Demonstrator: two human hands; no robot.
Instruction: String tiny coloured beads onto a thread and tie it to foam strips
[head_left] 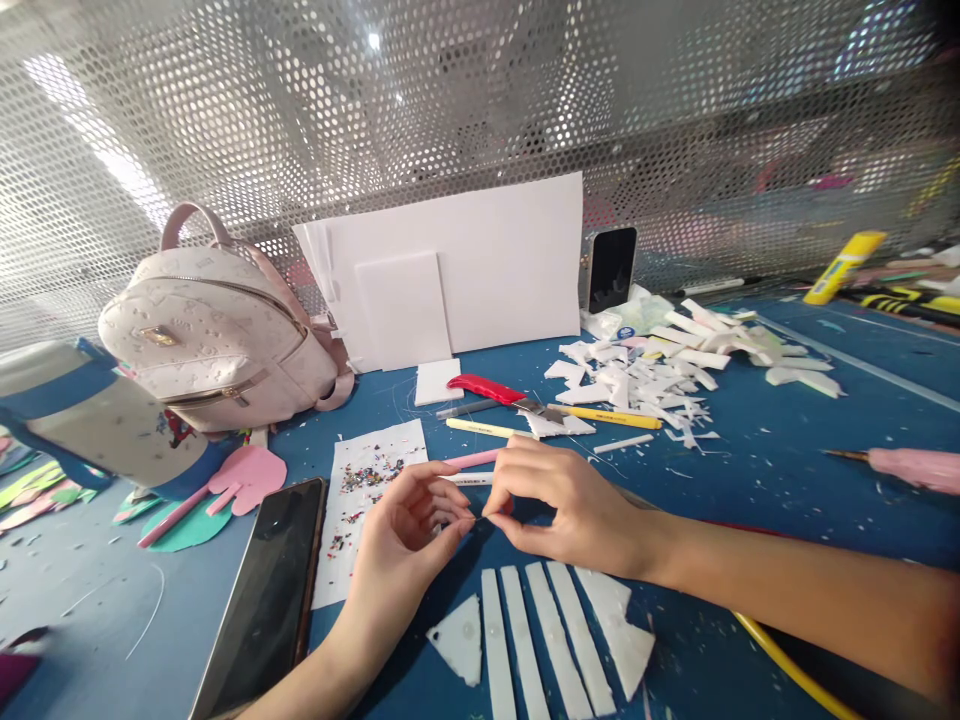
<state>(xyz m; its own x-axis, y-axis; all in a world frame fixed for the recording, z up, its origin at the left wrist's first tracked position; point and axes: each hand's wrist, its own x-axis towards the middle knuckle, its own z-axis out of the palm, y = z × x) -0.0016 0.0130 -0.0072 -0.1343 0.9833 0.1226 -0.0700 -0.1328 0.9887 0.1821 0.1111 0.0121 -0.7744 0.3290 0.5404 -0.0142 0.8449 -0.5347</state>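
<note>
My left hand (412, 525) and my right hand (559, 495) face each other over the table, each in a pinch, fingertips almost meeting. Whatever is between them is very thin, perhaps a thread, and too small to name. Just below lie white foam strips (555, 640), flanked by a small white triangular piece (459, 640) and a larger arrow-shaped white piece (621, 630), like a fish cut in sections. Beside my left hand is a white paper sheet (330, 560) scattered with tiny coloured bits (375, 474). A pink stick (474, 459) lies behind my fingers.
A dark phone (262, 600) lies at left, near a cup (150, 430) and pale backpack (217, 330). Behind my hands are a red-handled cutter (495, 390), a yellow pen (607, 416), foam scraps (637, 380) and white boards (517, 270). A pink tool (911, 468) points in from the right.
</note>
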